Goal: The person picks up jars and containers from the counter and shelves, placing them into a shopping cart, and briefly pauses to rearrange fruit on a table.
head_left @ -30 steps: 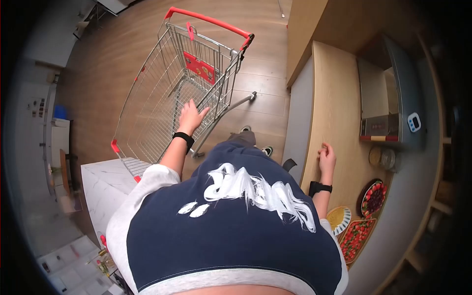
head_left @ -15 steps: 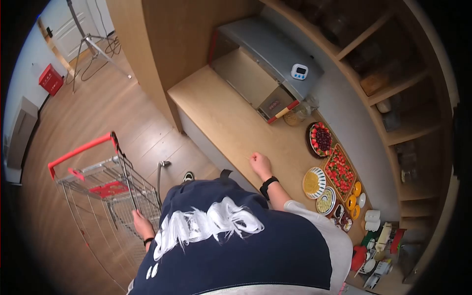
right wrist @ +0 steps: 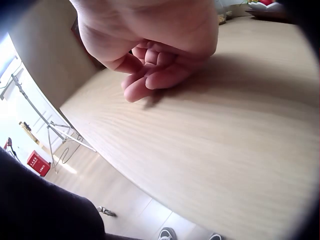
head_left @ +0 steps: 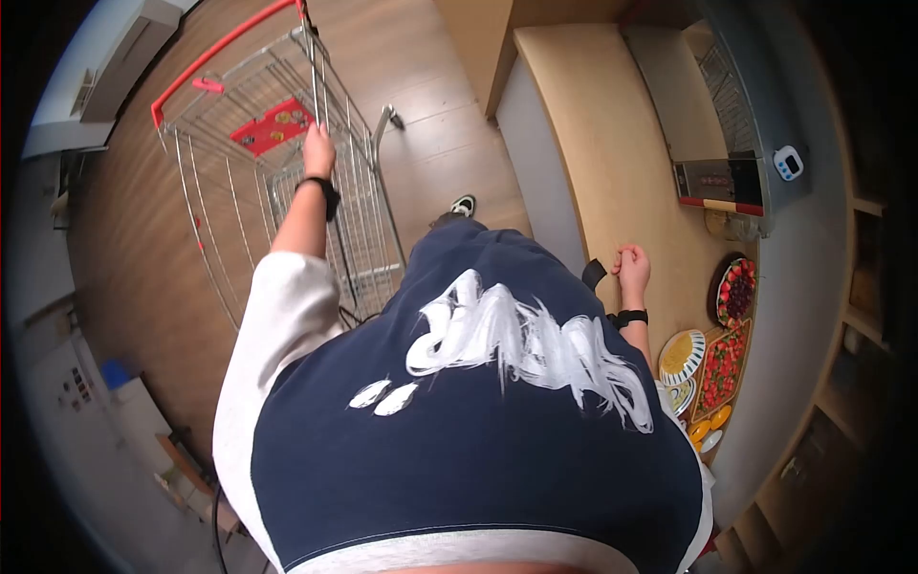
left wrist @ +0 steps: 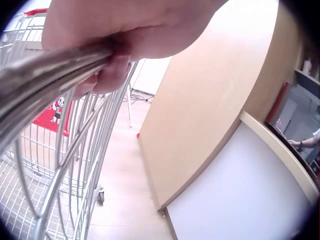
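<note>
A metal shopping cart with a red handle (head_left: 225,50) and a red printed panel (head_left: 271,128) stands on my left. My left hand (head_left: 319,153) grips the cart's side rail (left wrist: 47,75); in the left wrist view its fingers wrap around the metal bar. On the other side, my right hand (head_left: 631,273) is low over the wooden counter (head_left: 612,143), holding nothing. The right wrist view shows its fingers (right wrist: 137,90) loosely curled, close over the wood.
An oven-like metal box (head_left: 727,105) with a small timer (head_left: 788,163) stands at the counter's back. Nearby are a fruit-topped cake (head_left: 734,290), a tray of strawberries (head_left: 722,368) and a striped dish (head_left: 683,357). A tripod (right wrist: 47,122) and red box (right wrist: 38,163) stand farther off.
My left hand, spread over the cart a second ago, has taken hold of its side rail. The head view swung to the right and back. My right hand stays over the counter.
</note>
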### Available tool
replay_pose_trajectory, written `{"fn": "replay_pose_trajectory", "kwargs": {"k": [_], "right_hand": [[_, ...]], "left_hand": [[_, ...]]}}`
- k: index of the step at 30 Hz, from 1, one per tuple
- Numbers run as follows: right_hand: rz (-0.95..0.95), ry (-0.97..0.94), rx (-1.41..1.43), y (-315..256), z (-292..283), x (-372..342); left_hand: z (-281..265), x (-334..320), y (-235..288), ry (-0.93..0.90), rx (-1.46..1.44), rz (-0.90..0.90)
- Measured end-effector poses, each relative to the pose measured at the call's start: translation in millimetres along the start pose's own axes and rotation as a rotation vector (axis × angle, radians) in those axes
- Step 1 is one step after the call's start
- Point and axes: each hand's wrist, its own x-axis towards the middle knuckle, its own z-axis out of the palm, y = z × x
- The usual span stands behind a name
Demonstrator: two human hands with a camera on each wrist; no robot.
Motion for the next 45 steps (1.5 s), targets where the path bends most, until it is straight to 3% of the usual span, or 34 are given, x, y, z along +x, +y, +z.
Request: {"fn": "replay_pose_trajectory", "kwargs": {"k": [1, 3, 5, 7, 8, 9, 10, 12, 13, 14, 17, 19, 20, 21, 24, 25, 27, 30, 32, 34, 37, 42, 45], "right_hand": [[0.008, -0.015, -0.01, 5, 1, -1], [-0.072, -0.024, -0.01, 12, -3, 0], [-0.071, -0.039, -0.033, 13, -6, 3], [-0.059, -0.067, -0.049, 8, -2, -1], [-0.05, -0.059, -0.024, 4, -1, -3], [-0.042, -0.049, -0.001, 2, -2, -4], [-0.041, -0.06, 0.0, 3, -1, -3], [-0.052, -0.031, 0.05, 8, -1, 0], [-0.052, -0.046, 0.052, 9, 0, 0], [-0.039, -0.053, 0.09, 8, -1, 1], [-0.016, -0.086, 0.133, 0, -2, -1], [0.001, -0.111, 0.13, -1, -4, -4], [0.006, -0.124, 0.136, -1, -4, -4], [0.016, -0.136, 0.144, 1, -4, -5], [-0.005, -0.145, 0.145, 5, -5, -5], [-0.014, -0.135, 0.146, 6, -8, -5], [-0.011, -0.159, 0.127, 10, -8, -4], [-0.023, -0.141, 0.195, 23, -5, 0], [0.038, -0.084, 0.143, 8, -4, -10], [0.037, -0.106, 0.162, 6, -7, -6], [-0.012, -0.086, 0.178, 10, -5, -3], [0.038, -0.011, 0.273, 23, 1, -3], [-0.042, 0.006, 0.232, 15, -3, -2]], "left_hand": [[6, 25, -13, -0.048, -0.002, 0.01], [19, 71, -44, -0.254, 0.031, -0.138], [-20, 55, -23, -0.18, 0.081, -0.006], [-52, 62, -55, -0.271, 0.144, 0.013], [-74, 44, -55, -0.305, 0.088, 0.054], [-103, 13, -33, -0.429, 0.079, -0.08], [-108, -9, -61, -0.523, 0.006, -0.054], [-141, -88, -45, -0.827, 0.19, -0.162], [-141, -121, -94, -1.03, 0.248, 0.183], [-173, -168, -14, -1.152, 0.102, -0.38], [-189, -268, -36, -1.242, -0.053, -0.414], [-195, -314, -45, -1.228, 0.04, -0.274], [-190, -332, -53, -1.195, 0.169, -0.078], [-189, -344, -49, -1.195, 0.176, -0.087], [-166, -356, -35, -0.634, 0.471, 0.04], [-158, -350, -34, -0.629, 0.462, 0.051], [-144, -328, -27, -0.176, 0.567, 0.214], [-123, -300, -54, -0.597, 0.596, 0.073], [-106, -284, -76, -0.529, 0.344, 0.109], [-91, -244, -74, -0.558, 0.436, 0.14], [-86, -202, -32, -0.567, 0.491, 0.257], [-60, -159, 12, -0.525, 0.432, 0.18], [-29, -138, 55, -0.502, 0.456, 0.108]]}}
